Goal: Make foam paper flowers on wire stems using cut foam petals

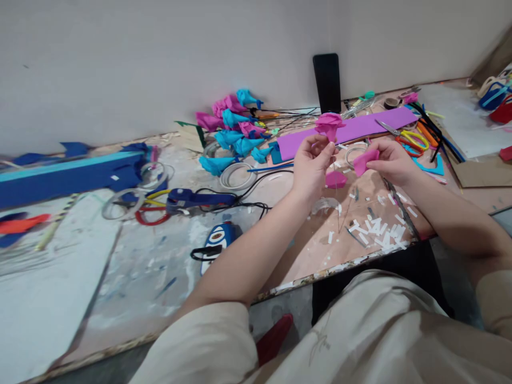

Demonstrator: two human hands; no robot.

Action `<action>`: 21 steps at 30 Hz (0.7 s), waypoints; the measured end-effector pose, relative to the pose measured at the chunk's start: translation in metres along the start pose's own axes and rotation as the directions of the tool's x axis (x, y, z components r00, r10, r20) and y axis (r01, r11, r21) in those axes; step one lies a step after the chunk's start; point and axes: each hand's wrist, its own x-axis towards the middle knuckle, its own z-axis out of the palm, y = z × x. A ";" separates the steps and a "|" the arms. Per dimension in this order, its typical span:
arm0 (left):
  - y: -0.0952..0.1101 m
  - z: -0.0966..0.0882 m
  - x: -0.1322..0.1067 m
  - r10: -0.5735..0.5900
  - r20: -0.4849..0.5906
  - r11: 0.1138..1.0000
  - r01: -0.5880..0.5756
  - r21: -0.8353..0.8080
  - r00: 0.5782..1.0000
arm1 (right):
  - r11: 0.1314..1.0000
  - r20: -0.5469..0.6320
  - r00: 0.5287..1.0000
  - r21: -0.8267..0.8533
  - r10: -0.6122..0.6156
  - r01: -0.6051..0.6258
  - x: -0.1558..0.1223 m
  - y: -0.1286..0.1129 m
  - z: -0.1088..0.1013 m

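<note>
My left hand (pixel 317 160) is closed around the base of a pink paper flower (pixel 329 125), its bloom upright above the fingers. A thin wire stem hangs below that hand toward the table. To the right, my right hand (pixel 390 160) pinches a loose pink petal (pixel 365 160), held apart from the flower. Another pink petal piece (pixel 336 180) lies on the table beneath and between the hands. White paper scraps (pixel 378 232) are scattered on the table nearer my body.
Finished blue and pink flowers (pixel 234 133) lie in a heap behind and left. A purple sheet (pixel 360 128), a phone (pixel 327 82) leaning on the wall, and scissors (pixel 414 140) sit beyond the hands. Tape rolls (pixel 237 176) and a blue glue gun (pixel 218 237) with cords lie left.
</note>
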 end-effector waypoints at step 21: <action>0.008 0.000 0.001 0.348 0.263 0.910 -0.392 0.133 0.900 | 0.933 -0.228 0.918 -0.237 -0.323 0.270 0.018 -0.026 0.031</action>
